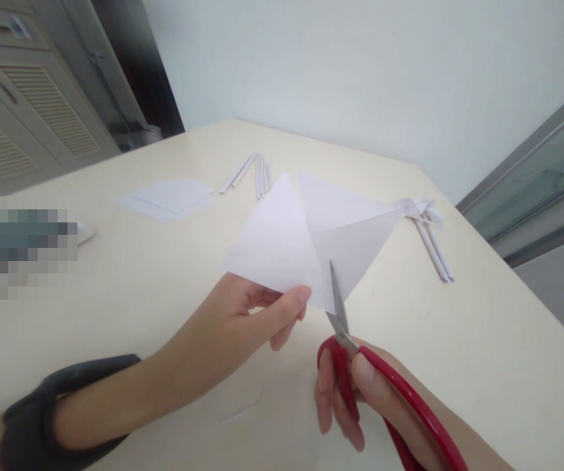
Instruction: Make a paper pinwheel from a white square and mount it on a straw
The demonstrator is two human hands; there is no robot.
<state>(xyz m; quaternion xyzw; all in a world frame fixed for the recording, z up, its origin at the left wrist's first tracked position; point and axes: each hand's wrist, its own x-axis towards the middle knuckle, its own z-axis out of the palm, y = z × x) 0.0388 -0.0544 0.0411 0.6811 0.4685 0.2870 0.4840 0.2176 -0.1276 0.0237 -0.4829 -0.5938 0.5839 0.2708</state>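
My left hand [267,311] pinches the near edge of a white sheet of paper [275,242] between thumb and fingers, holding it above the table. The paper looks folded or partly cut, with a triangular flap on the left and a wider part stretching to the right. My right hand [355,386] grips scissors with red handles [409,399], fingers through the loops. Their blades are parted at the paper's near corner, one blade in front of the sheet and the lower one near its edge. The black band [70,405] circles my left wrist.
Several thin rolled paper sticks [261,176] lie behind the sheet. Flat white papers [169,199] rest at the left. At the right are crumpled paper strips [417,208] and paper rolls [432,248]. A pale table [164,314] meets a white wall; a pixelated patch covers something at far left.
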